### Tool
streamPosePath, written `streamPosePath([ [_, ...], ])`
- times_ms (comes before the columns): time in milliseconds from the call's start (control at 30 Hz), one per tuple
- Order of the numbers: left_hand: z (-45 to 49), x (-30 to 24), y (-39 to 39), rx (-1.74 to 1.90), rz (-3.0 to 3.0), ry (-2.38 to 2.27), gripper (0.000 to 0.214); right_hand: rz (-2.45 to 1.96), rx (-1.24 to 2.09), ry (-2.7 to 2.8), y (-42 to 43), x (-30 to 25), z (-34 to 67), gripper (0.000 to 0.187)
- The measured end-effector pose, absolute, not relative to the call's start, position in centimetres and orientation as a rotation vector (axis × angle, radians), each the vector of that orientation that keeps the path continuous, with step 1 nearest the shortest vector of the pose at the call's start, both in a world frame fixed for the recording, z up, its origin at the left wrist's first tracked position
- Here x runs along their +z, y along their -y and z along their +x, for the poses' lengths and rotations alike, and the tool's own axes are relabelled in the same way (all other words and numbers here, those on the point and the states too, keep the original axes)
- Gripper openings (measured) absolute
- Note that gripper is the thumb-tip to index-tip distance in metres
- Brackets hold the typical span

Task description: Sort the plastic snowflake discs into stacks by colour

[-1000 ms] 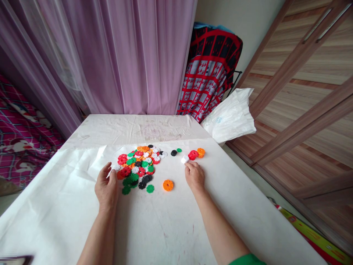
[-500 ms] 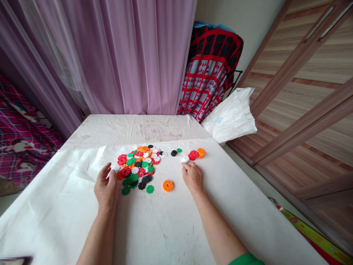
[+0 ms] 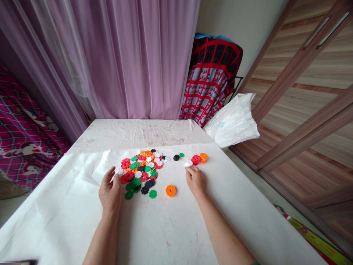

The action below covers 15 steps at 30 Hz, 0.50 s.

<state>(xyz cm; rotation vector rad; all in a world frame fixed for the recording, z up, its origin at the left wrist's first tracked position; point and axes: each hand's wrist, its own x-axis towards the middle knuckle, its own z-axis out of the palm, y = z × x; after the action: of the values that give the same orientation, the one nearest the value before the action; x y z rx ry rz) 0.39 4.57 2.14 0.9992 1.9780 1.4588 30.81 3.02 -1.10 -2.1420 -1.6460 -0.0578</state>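
Observation:
A heap of flat plastic flower-shaped discs point(image 3: 141, 167) in red, green, orange, white and black lies on the white-covered table point(image 3: 171, 228). My left hand point(image 3: 110, 191) rests at the heap's left edge, fingers slightly curled and apart, tips near a white disc. My right hand point(image 3: 195, 179) lies right of the heap, its fingertips touching a white disc point(image 3: 188, 163). Just beyond sit a red disc point(image 3: 196, 159) and an orange disc point(image 3: 203, 157). A lone orange disc point(image 3: 170, 190) lies between my hands.
Purple curtains point(image 3: 124, 55) hang behind the table. A red-and-black checked cloth point(image 3: 209, 81) drapes over a stand at the back right, beside a white plastic bag point(image 3: 234, 121). Wooden wardrobe doors point(image 3: 303, 92) fill the right. A pink patterned blanket point(image 3: 24, 140) lies left.
My right hand has stayed at the white disc, shifting slightly left. The left hand has barely moved. The camera has tilted a little, shifting the scene lower in the frame.

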Motion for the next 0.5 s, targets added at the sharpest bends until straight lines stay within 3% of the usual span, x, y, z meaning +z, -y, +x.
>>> streamPosePath([
  [233,0.4,2.1,-4.5,1.466,0.999,-1.958,0.047,-2.081,-0.118,1.838,-7.6,4.8,32.8,0.026],
  [400,0.2,1.9,-4.6,1.453,0.993,-1.963,0.048,-2.252,0.113,2.259,-13.2,7.4,33.0,0.042],
  [500,0.1,1.7,-4.6,1.462,1.001,-1.95,0.048,-2.247,0.181,2.355,-14.8,7.0,32.8,0.037],
])
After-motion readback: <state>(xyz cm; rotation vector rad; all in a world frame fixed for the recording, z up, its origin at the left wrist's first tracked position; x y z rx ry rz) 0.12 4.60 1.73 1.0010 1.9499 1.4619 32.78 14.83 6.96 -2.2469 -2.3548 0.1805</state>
